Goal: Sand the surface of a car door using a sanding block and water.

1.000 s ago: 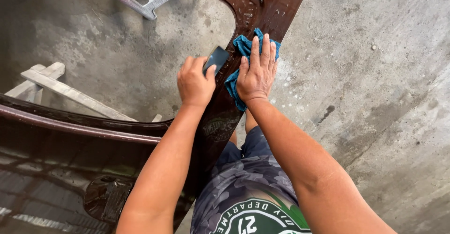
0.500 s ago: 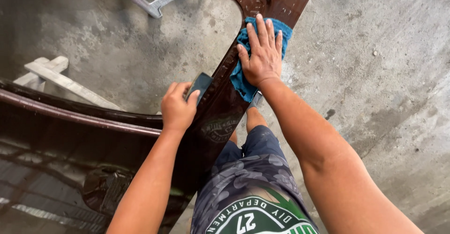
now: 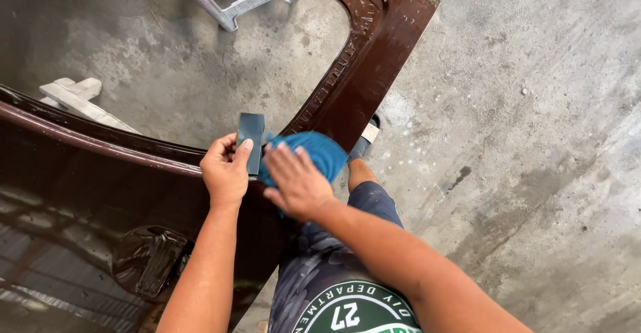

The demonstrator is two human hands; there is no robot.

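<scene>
Left hand [image 3: 226, 171] pinches a dark sanding block [image 3: 251, 143], long axis upright, at frame center on the glossy brown car door panel [image 3: 374, 73]. Right hand [image 3: 298, 183], fingers spread, presses a blue cloth [image 3: 314, 151] flat just right of the block, almost touching.

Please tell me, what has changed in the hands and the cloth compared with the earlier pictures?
The right hand slid the blue cloth down the brown car door frame, from near its top corner to beside the left hand. The left hand keeps holding the dark flat block at the window edge. The door has not moved.
</scene>
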